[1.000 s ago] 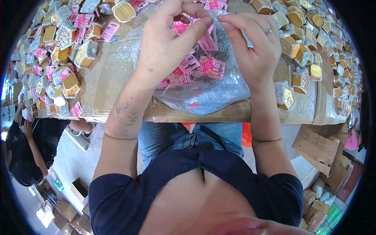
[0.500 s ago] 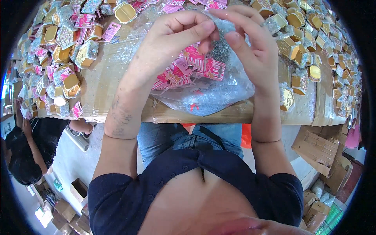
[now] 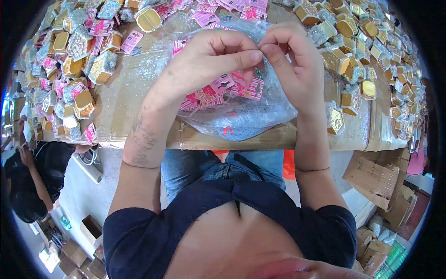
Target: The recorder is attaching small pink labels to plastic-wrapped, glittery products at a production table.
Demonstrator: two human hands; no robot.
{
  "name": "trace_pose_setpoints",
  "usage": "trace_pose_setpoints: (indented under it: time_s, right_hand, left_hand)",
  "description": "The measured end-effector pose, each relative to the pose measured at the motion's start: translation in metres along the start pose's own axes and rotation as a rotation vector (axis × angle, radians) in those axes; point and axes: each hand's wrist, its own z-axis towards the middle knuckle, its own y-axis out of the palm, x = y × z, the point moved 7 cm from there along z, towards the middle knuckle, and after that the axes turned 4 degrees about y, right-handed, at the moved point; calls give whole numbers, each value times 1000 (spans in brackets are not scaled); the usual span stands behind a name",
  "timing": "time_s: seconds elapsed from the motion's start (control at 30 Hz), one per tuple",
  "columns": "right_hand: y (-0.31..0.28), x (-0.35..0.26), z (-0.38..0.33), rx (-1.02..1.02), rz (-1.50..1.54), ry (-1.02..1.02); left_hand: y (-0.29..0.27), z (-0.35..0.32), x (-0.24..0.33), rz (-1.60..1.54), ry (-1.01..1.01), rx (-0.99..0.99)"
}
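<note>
My left hand and my right hand meet fingertip to fingertip above a clear plastic bag. Both are closed in a pinch, thumb against fingers. Whatever lies between the fingertips is too small to make out. Below my left hand, pink striped cardboard hang tags lie in a loose heap on the bag, with thin pale loops among them. Part of that heap is hidden by my left hand.
Gold hexagonal pieces trimmed with silvery tinsel are piled at the left, several with pink tags. More gold pieces cover the right side. Everything rests on a taped cardboard surface. Another person is at the far left.
My right hand has come down and left, its fingers closing until the tips meet those of my left hand. My left hand has shifted slightly down.
</note>
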Motion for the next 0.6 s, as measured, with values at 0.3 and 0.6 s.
trace_pose_setpoints:
  time_s: [0.3,0.6]
  right_hand:
    - [-2,-29,-10,73,-140,-158]
    - [-11,-43,-29,106,-177,-74]
  left_hand:
    - [7,-3,-1,-329,3,14]
    - [27,-8,-5,-506,-117,-128]
